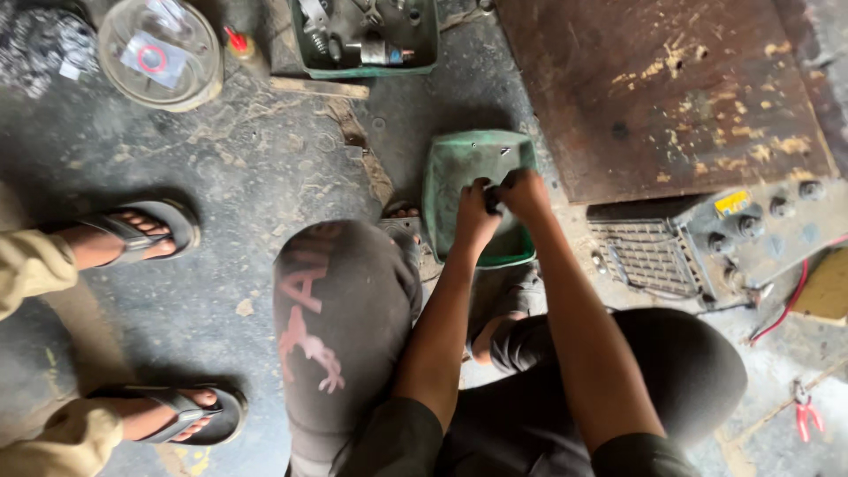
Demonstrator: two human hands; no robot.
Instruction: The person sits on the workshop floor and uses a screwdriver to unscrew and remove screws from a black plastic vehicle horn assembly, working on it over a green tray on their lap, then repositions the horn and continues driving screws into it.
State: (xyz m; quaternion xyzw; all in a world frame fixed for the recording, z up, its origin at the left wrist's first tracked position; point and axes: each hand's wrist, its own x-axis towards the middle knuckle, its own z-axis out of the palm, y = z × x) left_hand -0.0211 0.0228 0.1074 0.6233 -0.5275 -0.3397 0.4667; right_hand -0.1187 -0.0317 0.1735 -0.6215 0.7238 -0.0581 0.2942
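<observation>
Both hands meet over the green metal tray on the workshop floor: left hand and right hand pinch closed on one small dark part, too hidden to identify. Looks rigid, light, probably greasy and slippery; fingertip pinches at both ends suit it best.

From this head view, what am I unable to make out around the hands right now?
- Small dark part between left hand and right hand: wrapped by fingers, kind unclear.
- Green tray floor: covered by hands.
- Upper green tray contents: cut off by top edge.
- Red pliers: too small, blurred.
</observation>
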